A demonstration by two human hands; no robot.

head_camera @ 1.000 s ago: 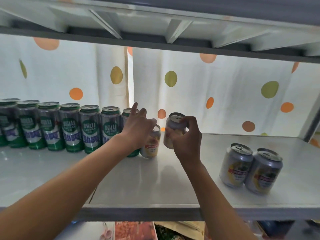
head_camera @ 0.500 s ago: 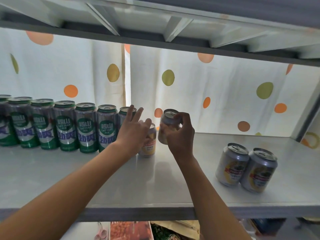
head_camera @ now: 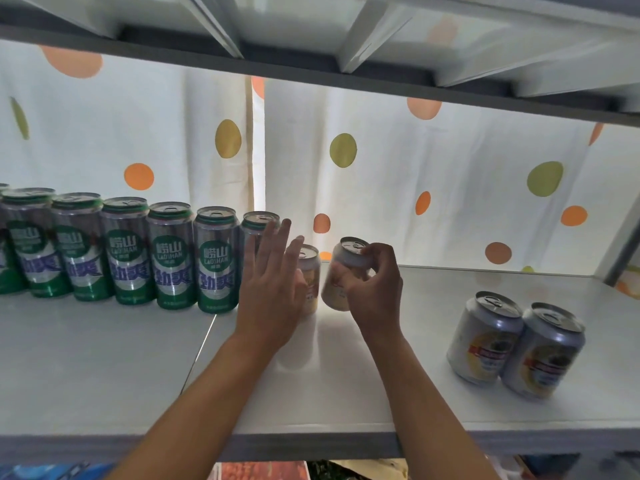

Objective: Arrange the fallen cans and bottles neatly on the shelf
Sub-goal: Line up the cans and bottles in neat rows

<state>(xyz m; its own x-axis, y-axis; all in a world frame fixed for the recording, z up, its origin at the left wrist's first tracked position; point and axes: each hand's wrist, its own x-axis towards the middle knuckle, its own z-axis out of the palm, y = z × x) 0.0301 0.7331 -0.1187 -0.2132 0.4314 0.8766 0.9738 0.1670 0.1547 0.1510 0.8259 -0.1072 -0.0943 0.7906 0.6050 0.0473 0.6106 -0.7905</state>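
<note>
Head view: a white shelf holds a row of tall green cans standing upright along its left back, in front of a dotted curtain. The left hand is flat, fingers straight and spread, its palm toward a short yellow can that stands upright just right of the last green can; whether the palm touches it cannot be told. The right hand grips a silver can, fingers curled round its top and side; this can tilts left, just beside the yellow can. Well apart, on the right of the shelf, two more short cans stand touching each other. Another shelf runs overhead.
</note>
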